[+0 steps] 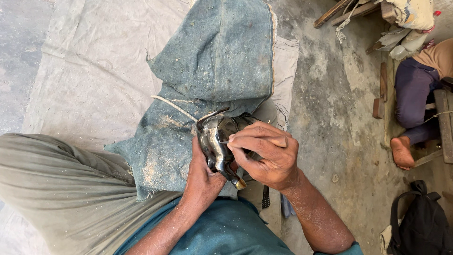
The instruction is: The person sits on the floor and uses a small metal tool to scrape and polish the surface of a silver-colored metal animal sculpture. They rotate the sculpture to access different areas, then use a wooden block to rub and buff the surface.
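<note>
A dark, glossy carved figure (pixel 218 139) with a pointed horn-like tip rests on my lap over a dusty blue denim cloth (pixel 217 66). My left hand (pixel 202 175) grips the figure from below. My right hand (pixel 266 153) is closed around a small wooden-handled carving tool (pixel 279 141), whose thin tip touches the figure's surface. Fine sawdust lies scattered on the cloth.
A pale sheet (pixel 94 71) covers the floor to the left. Another person sits at the right, a bare foot (pixel 402 152) on the concrete floor. Wooden pieces (pixel 379 107) lie near them. A black backpack (pixel 422 222) sits at the lower right.
</note>
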